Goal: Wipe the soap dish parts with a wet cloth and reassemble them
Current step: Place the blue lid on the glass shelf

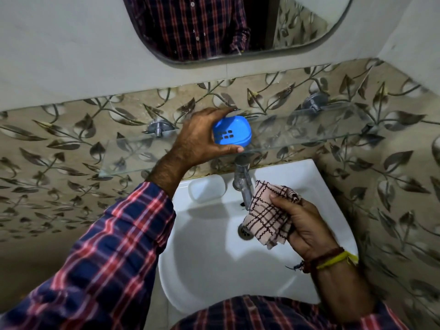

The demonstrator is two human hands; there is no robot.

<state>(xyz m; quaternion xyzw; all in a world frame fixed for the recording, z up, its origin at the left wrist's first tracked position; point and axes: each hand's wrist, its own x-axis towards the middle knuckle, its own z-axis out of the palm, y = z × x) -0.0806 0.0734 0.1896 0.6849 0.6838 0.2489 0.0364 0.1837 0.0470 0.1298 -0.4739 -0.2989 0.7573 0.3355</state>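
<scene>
My left hand (202,136) grips a blue soap dish (234,131) with drain slots, at the level of the glass shelf (309,129). Whether the dish rests on the glass I cannot tell. My right hand (302,225) holds a crumpled pink checked cloth (266,217) over the white sink (214,263), just in front of the tap spout. A white soap dish part (206,186) lies on the sink's back left ledge.
A chrome tap (242,179) stands at the back of the sink, and the drain (245,232) sits partly under the cloth. A mirror (214,27) hangs above. Leaf-patterned tiles cover the wall, with two metal shelf brackets (157,127).
</scene>
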